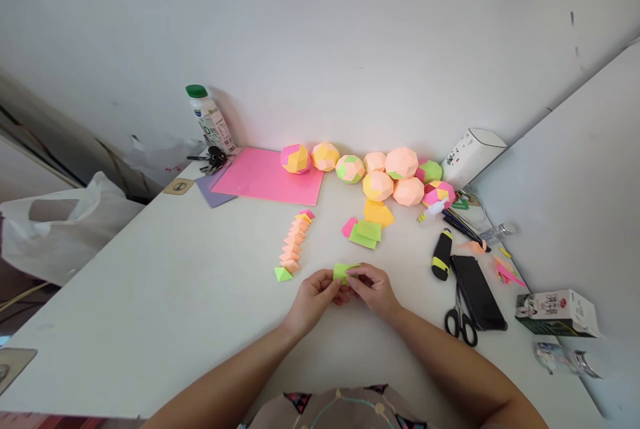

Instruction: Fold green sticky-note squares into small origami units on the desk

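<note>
Between both hands, above the near middle of the white table, is a small green paper sheet [341, 272]. My left hand [317, 292] pinches its left lower part with thumb and fingers. My right hand [374, 288] grips the right side, thumb and forefinger meeting on the paper. Just beyond lie loose green paper sheets [366, 234] with a pink one, and orange sheets [379, 213] behind them. Left of my hands runs a row of folded peach paper pieces [293, 242], with a green folded piece [283, 274] at its near end.
Several faceted paper balls [401, 163] line the wall, one on a pink board [265, 179]. To the right are scissors [461, 324], a phone [479, 292], a black-yellow cutter [442, 254] and a carton [557, 313]. A bottle [214, 121] stands back left; a plastic bag [70, 219] hangs left.
</note>
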The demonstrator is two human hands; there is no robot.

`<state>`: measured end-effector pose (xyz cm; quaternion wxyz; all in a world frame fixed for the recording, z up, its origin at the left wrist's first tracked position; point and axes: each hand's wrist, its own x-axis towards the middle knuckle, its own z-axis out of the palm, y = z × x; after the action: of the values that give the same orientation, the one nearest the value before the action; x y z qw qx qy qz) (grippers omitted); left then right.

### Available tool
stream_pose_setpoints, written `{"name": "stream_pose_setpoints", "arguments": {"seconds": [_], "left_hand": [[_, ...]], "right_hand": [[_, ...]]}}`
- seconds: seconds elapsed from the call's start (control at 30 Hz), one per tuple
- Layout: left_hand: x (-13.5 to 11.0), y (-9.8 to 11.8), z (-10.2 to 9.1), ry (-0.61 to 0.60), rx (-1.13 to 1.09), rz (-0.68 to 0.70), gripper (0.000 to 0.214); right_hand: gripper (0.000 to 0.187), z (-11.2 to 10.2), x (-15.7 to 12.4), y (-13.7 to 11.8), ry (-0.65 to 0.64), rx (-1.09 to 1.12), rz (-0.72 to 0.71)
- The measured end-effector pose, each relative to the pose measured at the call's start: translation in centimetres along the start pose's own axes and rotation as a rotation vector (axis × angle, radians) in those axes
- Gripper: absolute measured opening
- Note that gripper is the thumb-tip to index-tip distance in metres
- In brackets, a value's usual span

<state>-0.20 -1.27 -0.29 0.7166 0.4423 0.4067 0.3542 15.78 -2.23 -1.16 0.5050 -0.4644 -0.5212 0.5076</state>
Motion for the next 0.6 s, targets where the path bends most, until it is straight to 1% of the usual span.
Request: {"name": "stream_pose_setpoints", "arguments": {"seconds": [0.13, 0.33, 0.43, 0.5, 0.6], "left_hand": [[-0.02, 0.02, -0.01, 0.004, 0.002, -0.01, 0.028], [-0.04, 0.16, -0.02, -0.009, 0.003, -0.013, 0.026], [-0.07, 0.13, 0.07, -0.001, 0.001, -0.007, 0.026], [-0.08, 0.08, 0.12, 0.006, -0.004, -0.006, 0.026], [-0.11, 0.11, 0.18, 0.022, -0.017, -0.015, 0.028]], "right_hand": [[0.015, 0.06, -0.02, -0.05, 0.008, -0.001, 0.023], [0.012, 0.0, -0.03, 0.05, -0.004, 0.009, 0.017], [0.013, -0.04, -0.15, 0.25, -0.005, -0.003, 0.028], [0.021, 0.01, -0.2, 0.37, 0.007, 0.021, 0.044], [0.038, 0.11, -0.14, 0.43, 0.019, 0.095, 0.042]]}}
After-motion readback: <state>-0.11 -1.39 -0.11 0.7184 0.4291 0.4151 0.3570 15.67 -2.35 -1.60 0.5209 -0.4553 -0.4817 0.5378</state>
